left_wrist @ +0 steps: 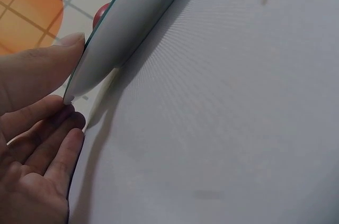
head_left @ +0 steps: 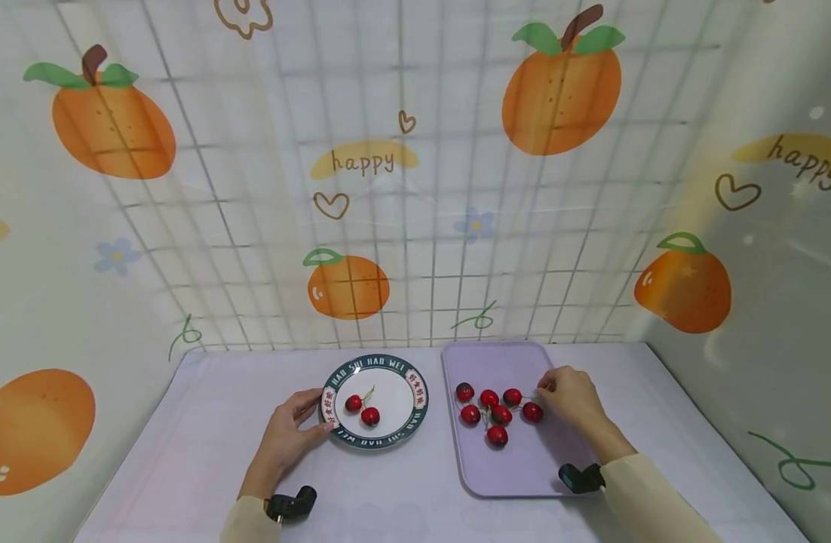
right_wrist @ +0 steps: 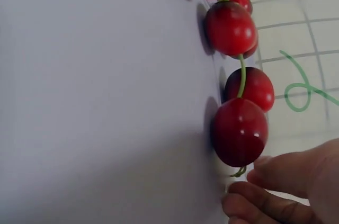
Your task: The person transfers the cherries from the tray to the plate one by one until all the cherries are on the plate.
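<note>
A round white plate (head_left: 397, 430) with a dark green lettered rim holds two red cherries (head_left: 370, 416), at least one with a green stem. My left hand (head_left: 289, 431) grips its left rim, thumb on top and fingers below; in the left wrist view this plate's edge (left_wrist: 114, 38) tilts up from the table. Over the lilac tray (head_left: 524, 471), my right hand (head_left: 573, 400) has thumb and fingertips close together beside the rightmost cherry (head_left: 533, 412). The right wrist view puts these fingertips by a dark red cherry's stem (right_wrist: 240, 172); whether they pinch it cannot be told.
Several more cherries (head_left: 497, 436) lie grouped on the tray's left and middle part, stems crossing. A white cloth (head_left: 402, 498) covers the table. Behind stands a grid-patterned curtain (head_left: 415, 226) printed with oranges, and side sheets hang left and right.
</note>
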Motion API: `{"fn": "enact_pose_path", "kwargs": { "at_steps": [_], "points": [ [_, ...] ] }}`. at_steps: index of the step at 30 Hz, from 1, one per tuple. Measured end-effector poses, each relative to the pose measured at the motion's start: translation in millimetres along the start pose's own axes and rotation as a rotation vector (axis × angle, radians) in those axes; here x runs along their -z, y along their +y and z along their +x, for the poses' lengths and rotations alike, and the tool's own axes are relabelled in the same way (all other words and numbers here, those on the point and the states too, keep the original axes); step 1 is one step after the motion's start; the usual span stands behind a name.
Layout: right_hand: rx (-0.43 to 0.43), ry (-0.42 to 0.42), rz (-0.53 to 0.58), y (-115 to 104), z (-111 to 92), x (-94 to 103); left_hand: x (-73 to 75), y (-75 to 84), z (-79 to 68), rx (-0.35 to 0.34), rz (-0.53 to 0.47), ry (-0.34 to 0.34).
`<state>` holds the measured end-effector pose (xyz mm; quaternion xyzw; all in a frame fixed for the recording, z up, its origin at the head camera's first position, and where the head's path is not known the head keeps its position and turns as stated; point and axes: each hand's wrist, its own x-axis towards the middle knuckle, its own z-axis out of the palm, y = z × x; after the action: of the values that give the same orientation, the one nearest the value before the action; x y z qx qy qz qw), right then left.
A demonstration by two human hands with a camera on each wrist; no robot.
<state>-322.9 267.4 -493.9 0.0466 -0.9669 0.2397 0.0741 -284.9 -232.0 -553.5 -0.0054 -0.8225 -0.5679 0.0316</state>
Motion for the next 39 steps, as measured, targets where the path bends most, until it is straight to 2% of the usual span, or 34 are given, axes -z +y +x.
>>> {"fn": "enact_pose_path", "kwargs": {
  "at_steps": [7, 14, 23, 28, 36, 39],
  "points": [
    [0.01, -0.043, -0.01, 0.0, 1.7, -0.7, -0.6, 2.6, 0.0, 0.014, -0.024, 0.004],
    [0.027, -0.112, -0.001, 2.2, 2.8, -0.1, -0.6, 2.4, -1.0, 0.02, -0.007, 0.007],
    [0.002, -0.129, 0.004, 0.5, -0.2, 2.3, -0.7, 2.5, -0.8, -0.001, -0.001, -0.001],
    [0.04, -0.101, 0.025, 3.7, -3.4, 2.3, -0.9, 2.0, -1.4, -0.02, 0.002, -0.003],
    [0.095, -0.026, 0.028, 8.2, -6.0, 1.0, -1.3, 2.3, -1.3, -0.012, 0.006, -0.004],
    [0.083, 0.001, 0.031, 9.2, -6.6, 1.1, -1.0, 1.6, -1.1, -0.008, 0.003, -0.002]
  ]
}}
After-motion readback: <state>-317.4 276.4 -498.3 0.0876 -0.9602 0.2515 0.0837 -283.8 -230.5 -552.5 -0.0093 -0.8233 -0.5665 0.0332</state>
